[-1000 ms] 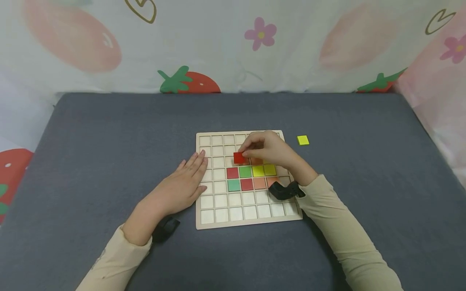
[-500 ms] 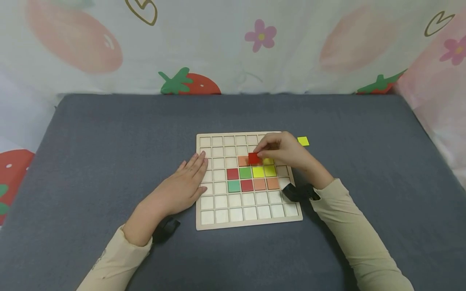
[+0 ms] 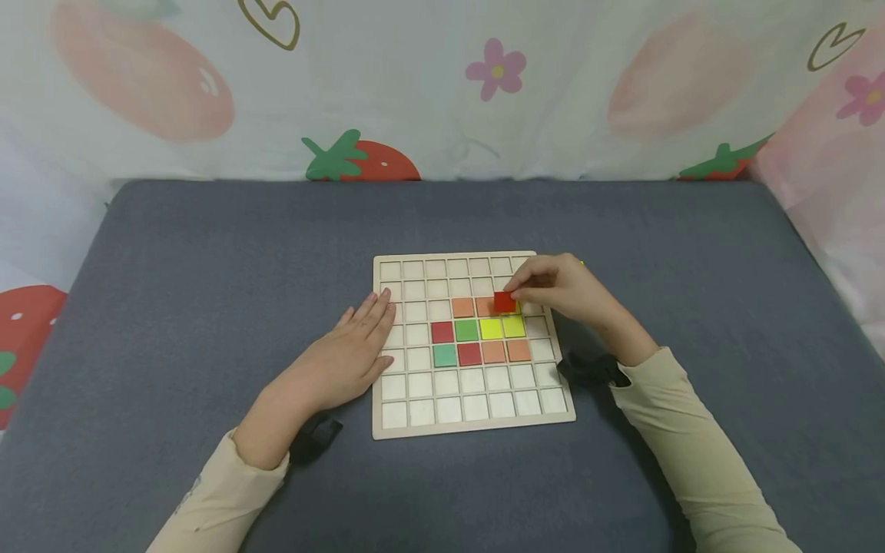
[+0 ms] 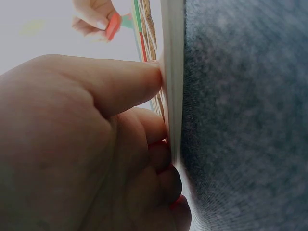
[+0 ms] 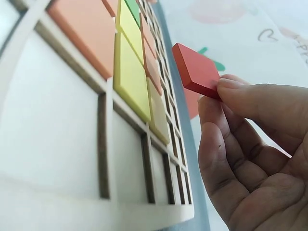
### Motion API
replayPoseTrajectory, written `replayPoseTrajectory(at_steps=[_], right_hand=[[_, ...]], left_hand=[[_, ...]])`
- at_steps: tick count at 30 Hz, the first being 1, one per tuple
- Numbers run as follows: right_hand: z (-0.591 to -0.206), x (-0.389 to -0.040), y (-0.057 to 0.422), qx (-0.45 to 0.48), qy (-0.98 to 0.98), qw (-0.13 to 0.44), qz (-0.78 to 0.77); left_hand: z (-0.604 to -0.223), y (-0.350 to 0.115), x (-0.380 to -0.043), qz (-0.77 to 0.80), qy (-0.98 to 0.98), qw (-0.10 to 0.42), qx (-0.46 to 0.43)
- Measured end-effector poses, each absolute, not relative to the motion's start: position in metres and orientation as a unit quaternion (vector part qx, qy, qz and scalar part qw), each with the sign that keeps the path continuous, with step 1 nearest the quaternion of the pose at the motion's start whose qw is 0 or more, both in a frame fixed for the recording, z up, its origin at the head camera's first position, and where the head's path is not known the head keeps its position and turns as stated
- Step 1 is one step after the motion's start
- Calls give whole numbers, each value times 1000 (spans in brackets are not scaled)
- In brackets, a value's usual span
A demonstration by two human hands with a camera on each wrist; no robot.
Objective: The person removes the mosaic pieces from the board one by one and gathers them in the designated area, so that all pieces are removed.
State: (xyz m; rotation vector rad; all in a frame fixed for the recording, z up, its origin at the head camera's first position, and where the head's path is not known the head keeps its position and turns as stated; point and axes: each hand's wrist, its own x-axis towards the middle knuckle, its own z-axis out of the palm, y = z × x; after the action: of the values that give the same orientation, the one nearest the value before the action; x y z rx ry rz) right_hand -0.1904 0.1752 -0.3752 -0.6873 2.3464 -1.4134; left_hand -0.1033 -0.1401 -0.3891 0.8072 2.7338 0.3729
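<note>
A pale wooden grid board (image 3: pixel 449 428) lies on the table with coloured square tiles in three of its rows. Between thumb and fingertips my right hand (image 3: pixel 574 296) pinches a red square tile (image 3: pixel 504 302). That tile is held over the row with two orange tiles (image 3: pixel 462 308), partly covering a yellow tile. In the right wrist view the red tile (image 5: pixel 197 72) is tilted and raised off the board. My left hand (image 3: pixel 342 357) rests with extended fingers on the board's left edge, thumb lower down. Green tile (image 3: pixel 466 331) and dark red tile (image 3: pixel 442 332) sit side by side in the row below.
A loose yellow tile (image 3: pixel 582 263) shows as a sliver behind the right hand. Grey cloth (image 3: pixel 242 238) covers the table, and a strawberry-print curtain (image 3: pixel 553 115) hangs behind its far edge. Each wrist bears a black camera; the left one (image 3: pixel 316 438) hangs near the board's lower left.
The right hand has moved to the right across the board with the red tile, uncovering the orange tiles and largely hiding the loose yellow tile. The left hand has stayed in place.
</note>
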Motion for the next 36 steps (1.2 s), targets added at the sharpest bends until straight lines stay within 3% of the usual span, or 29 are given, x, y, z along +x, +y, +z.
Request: replayPoseTrajectory(at_steps=[10, 36], right_hand=[[-372, -187, 190, -230, 810, 144, -520], [-363, -194, 215, -222, 805, 172, -523]], left_hand=[[-390, -143, -103, 133, 940, 132, 284], [-385, -149, -99, 132, 941, 127, 285]])
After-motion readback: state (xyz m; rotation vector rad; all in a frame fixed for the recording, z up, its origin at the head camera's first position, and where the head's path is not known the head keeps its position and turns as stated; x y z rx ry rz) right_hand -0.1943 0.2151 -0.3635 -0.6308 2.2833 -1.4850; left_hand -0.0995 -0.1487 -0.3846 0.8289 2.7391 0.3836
